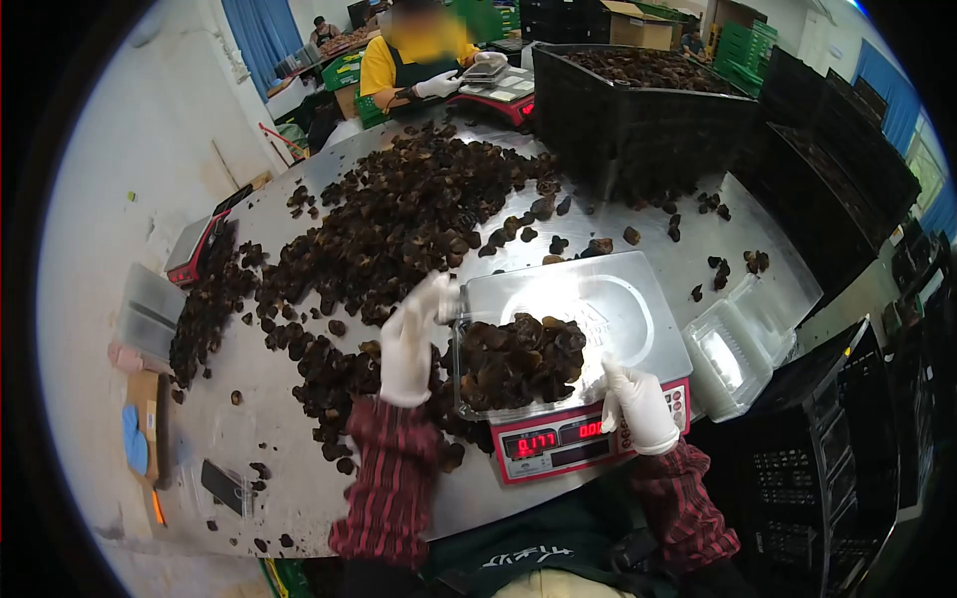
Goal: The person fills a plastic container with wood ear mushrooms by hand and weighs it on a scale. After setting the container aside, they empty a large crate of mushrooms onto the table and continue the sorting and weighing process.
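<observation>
A red electronic scale (548, 448) with a metal plate stands near the table's front edge, its display lit. On its left half a clear plastic tray (518, 407) holds a heap of dark, wrinkled pieces (523, 361). My left hand (409, 344), in a white glove, is raised at the tray's left edge; motion smears its fingers, and whether they hold anything is unclear. At the tray's right side, over the scale's front edge, my gloved right hand (638, 407) has its fingers pressed together; what lies between them is hidden.
A large pile of dark pieces (399, 209) spreads behind and left. Empty clear trays (728, 354) lie right of the scale. A big black crate (648, 130) stands behind. Across the table a person (419, 70) works at another scale (508, 105). A phone (221, 486) lies front left.
</observation>
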Tool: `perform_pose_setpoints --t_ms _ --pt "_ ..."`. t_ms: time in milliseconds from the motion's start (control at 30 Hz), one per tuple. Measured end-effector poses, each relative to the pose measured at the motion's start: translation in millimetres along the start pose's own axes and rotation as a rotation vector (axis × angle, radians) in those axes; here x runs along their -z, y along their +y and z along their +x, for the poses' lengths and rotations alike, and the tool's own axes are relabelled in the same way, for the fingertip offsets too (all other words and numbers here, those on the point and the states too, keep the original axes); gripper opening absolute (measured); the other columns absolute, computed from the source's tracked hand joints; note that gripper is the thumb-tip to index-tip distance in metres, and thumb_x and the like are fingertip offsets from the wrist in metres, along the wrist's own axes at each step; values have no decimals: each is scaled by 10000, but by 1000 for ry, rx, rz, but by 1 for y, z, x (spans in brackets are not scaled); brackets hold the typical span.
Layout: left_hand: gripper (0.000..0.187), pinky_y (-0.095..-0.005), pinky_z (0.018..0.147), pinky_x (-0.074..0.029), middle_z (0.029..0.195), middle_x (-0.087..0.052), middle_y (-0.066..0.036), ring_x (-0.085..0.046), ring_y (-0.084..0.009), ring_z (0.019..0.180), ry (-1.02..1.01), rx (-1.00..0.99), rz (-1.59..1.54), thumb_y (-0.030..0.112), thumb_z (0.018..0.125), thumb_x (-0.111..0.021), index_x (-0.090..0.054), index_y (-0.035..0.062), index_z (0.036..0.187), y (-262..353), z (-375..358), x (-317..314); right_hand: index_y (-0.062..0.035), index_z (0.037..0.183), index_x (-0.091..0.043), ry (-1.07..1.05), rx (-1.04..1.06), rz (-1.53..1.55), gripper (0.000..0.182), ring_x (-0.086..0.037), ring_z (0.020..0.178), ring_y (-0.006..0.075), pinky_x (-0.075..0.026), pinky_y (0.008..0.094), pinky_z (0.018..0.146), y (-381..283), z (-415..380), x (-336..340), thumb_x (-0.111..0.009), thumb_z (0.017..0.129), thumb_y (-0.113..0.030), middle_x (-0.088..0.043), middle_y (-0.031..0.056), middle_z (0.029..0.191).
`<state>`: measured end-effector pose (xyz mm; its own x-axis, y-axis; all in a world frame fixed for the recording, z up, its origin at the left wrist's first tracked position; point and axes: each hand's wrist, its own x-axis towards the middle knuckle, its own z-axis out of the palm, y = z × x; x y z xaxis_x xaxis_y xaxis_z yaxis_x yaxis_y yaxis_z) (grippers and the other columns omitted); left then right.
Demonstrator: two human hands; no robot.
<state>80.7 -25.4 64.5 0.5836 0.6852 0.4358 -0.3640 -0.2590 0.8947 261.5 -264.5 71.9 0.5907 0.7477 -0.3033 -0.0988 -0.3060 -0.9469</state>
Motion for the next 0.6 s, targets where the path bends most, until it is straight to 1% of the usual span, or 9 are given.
perform_pose_setpoints --t_ms 100,167,200,233,300,333,500,567,600 --pt "314 -370 1006 -387 1272 -532 -135 -478 -241 1202 -177 -263 785 178 850 -665 -648 23 1123 34 -46 4 26 775 -590 -36 -37 321 424 -517 412 106 -404 218 420 5 -3 3 -543 937 -363 -546 61 515" --pt "411 -340 962 -424 1250 -515 -108 -493 -207 1154 -76 -18 623 143 795 -709 -617 59 1187 29 -77 -4 34 825 -591 -113 24 216 374 -535 442 101 -413 209 439 9 1 3 -535 940 -317 -564 70 526" --pt "477 -293 870 -473 1197 -496 -69 -519 -169 1065 31 251 311 119 795 -712 -569 59 1246 30 -88 -12 34 825 -591 -108 25 218 374 -535 442 101 -413 209 439 9 1 1 -535 940 -317 -564 70 526" --pt "543 -267 771 -505 1054 -560 -55 -564 -150 936 50 315 331 54 834 -658 -454 29 1336 27 -97 -15 32 824 -590 -120 6 153 346 -532 437 101 -412 209 436 8 1 -2 -530 936 -289 -569 72 530" --pt "566 -261 676 -518 928 -577 -60 -598 -154 787 154 544 -92 34 834 -650 -426 24 1354 30 -106 -24 30 823 -589 -114 -6 84 318 -530 433 102 -411 209 433 4 2 -7 -524 933 -261 -575 73 535" --pt "583 -278 648 -531 833 -571 -70 -603 -160 693 198 541 -76 10 834 -633 -397 14 1367 36 -106 -31 29 825 -585 -132 -39 72 296 -528 431 101 -411 210 432 2 2 -8 -524 924 -244 -578 72 540" --pt "637 -336 679 -551 807 -562 -89 -625 -208 700 262 510 -259 -87 784 -556 -328 -22 1376 44 -109 -45 18 822 -552 -197 -9 204 231 -505 411 109 -401 232 421 16 7 -10 -532 896 -199 -586 72 550" --pt "502 -318 695 -528 800 -573 -92 -610 -200 700 259 482 -289 -113 770 -525 -482 -33 1263 49 -109 -51 35 835 -552 -221 76 166 225 -562 449 128 -431 240 429 18 6 -10 -491 911 -168 -594 81 566" --pt "611 -330 672 -536 800 -551 -74 -599 -190 699 252 480 -251 -91 778 -533 -343 7 1351 45 -111 -49 39 839 -547 -229 129 206 219 -592 473 138 -442 244 421 21 5 -12 -467 916 -149 -588 81 566"
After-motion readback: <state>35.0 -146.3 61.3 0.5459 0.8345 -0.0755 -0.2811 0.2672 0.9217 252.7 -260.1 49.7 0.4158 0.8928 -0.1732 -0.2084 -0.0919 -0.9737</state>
